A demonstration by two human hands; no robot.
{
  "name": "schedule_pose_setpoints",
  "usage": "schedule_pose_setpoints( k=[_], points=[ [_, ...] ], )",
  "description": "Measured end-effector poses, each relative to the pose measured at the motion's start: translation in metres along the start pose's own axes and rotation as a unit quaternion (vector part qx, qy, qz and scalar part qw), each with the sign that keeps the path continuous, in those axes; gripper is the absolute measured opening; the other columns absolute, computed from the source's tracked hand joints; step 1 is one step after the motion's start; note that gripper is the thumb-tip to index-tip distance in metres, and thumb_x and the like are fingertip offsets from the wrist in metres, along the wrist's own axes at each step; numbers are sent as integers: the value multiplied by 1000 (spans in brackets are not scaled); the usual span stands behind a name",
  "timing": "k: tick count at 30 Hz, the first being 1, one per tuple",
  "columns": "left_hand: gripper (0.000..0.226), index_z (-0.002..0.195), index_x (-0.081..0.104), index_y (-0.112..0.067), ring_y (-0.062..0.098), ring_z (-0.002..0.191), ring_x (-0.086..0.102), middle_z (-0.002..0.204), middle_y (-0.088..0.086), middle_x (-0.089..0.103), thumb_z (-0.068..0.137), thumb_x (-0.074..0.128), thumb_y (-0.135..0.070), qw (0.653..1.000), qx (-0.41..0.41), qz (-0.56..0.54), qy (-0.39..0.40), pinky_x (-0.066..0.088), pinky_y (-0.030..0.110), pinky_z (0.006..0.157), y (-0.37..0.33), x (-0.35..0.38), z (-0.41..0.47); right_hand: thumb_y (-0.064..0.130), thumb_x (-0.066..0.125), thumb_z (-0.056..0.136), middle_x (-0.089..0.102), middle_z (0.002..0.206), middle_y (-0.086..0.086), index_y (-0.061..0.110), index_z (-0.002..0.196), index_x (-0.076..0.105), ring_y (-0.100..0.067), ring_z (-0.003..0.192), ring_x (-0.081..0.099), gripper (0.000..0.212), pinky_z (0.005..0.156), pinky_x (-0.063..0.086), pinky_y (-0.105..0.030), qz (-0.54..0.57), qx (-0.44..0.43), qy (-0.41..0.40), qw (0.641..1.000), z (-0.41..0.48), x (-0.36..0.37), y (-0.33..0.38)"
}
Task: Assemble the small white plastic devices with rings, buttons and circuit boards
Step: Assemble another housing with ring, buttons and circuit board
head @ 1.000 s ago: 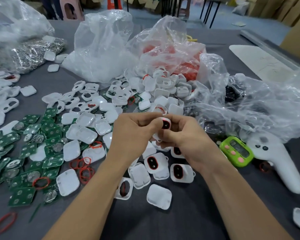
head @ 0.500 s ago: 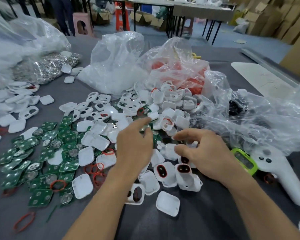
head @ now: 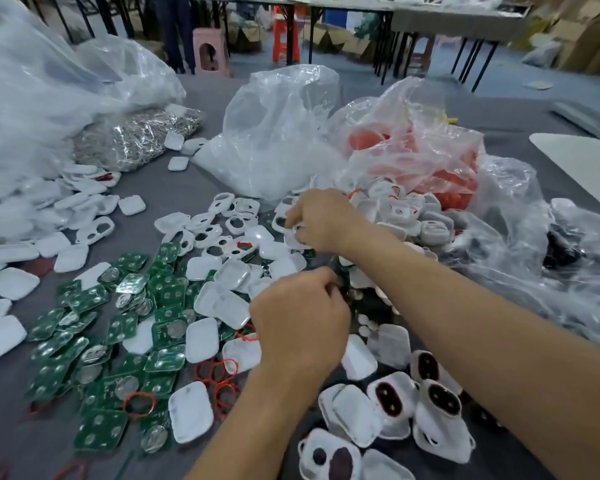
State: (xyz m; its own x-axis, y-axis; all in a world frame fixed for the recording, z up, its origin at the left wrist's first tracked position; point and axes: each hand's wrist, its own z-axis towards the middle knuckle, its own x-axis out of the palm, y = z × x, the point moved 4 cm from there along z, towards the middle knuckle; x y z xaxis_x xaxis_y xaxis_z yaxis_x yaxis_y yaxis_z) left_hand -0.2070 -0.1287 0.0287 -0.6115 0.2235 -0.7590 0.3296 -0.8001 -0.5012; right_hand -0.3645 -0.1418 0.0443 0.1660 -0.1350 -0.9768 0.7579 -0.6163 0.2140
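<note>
My right hand (head: 321, 220) reaches to the far heap of white shells with holes (head: 236, 223) and pinches one white shell (head: 291, 237) at its edge. Nearer to me, my left hand (head: 298, 313) hovers over the parts with its back to the camera and its fingers curled; what they hold is hidden. Green circuit boards (head: 129, 327) lie spread on the left, with red rings (head: 219, 372) and plain white covers (head: 191, 410) among them. Several assembled white devices with dark buttons (head: 392, 400) lie close to me under my right forearm.
Behind the heap stand a clear bag (head: 278, 133) and a bag of red parts (head: 413, 157). A bag of shiny metal pieces (head: 136, 140) sits at the back left. Crumpled plastic with black parts (head: 561, 251) fills the right. Grey table cloth (head: 187, 181) shows between them.
Both hands let the assembled device down near me. My right hand then moved forward and left to the far shells and took one; my left hand drew back with curled fingers. The camera tilted up.
</note>
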Motion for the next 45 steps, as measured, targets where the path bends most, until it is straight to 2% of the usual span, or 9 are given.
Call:
schedule_pose_setpoints(
  k=[6,9,12,15,18,24,30,37,45],
  points=[
    [35,123,71,-42,15,97,66,109,-10,75,92,67,-27,983,-111,-145,5,40,12,75,43,-1,21,-2,63,90,79,99,2,20,102,81,-12,92,73,31,90,57,-27,197,77,-180,961,-56,-19,-14],
    [59,140,58,-47,-9,123,55,140,-24,60,89,77,-25,953,-22,-289,91,38,3,99,25,10,18,-11,68,84,79,80,-3,12,100,77,-16,70,75,30,71,63,-31,506,134,-186,831,-96,-21,-19],
    [52,129,65,-50,-15,96,62,107,-34,69,87,80,-24,943,17,-318,95,44,4,79,12,11,11,-16,64,87,76,79,-12,3,110,71,-21,68,74,30,66,62,-32,681,180,-123,699,-121,-13,-22],
    [9,94,77,-42,-10,70,61,76,-23,71,87,74,-38,938,34,-328,109,48,18,61,9,13,7,-7,70,90,79,83,-5,13,95,77,-23,79,75,21,79,64,-33,599,177,-120,772,-144,-15,-37],
    [34,73,70,-17,15,55,57,61,2,64,94,63,-42,945,1,-309,108,52,38,58,12,15,6,4,78,86,80,85,7,26,86,80,-10,86,76,22,82,62,-31,441,199,-179,857,-167,-23,-64],
    [27,102,72,-28,15,60,68,98,1,77,108,48,-18,840,-174,-509,62,61,32,58,27,12,13,10,72,87,73,69,18,31,81,82,0,60,67,24,51,48,-11,255,248,-272,894,-193,-26,-93],
    [30,105,72,-15,14,53,59,93,5,78,108,43,-7,790,-262,-553,43,54,25,51,34,13,18,19,75,88,76,88,11,27,98,82,-7,80,67,15,82,55,-25,223,197,-210,931,-183,-5,-63],
    [24,89,65,-7,14,51,50,80,8,76,97,44,0,769,-290,-570,14,40,21,45,54,-12,31,23,69,89,71,94,3,30,110,78,-22,110,50,24,93,38,-31,194,4,-82,978,-169,12,39],
    [33,79,67,-16,12,53,48,80,5,74,105,46,-25,735,-272,-608,-125,35,21,47,85,-56,52,9,67,86,60,85,-5,18,106,74,-27,88,55,23,65,34,-30,91,-55,11,994,-125,34,100]
  ],
)
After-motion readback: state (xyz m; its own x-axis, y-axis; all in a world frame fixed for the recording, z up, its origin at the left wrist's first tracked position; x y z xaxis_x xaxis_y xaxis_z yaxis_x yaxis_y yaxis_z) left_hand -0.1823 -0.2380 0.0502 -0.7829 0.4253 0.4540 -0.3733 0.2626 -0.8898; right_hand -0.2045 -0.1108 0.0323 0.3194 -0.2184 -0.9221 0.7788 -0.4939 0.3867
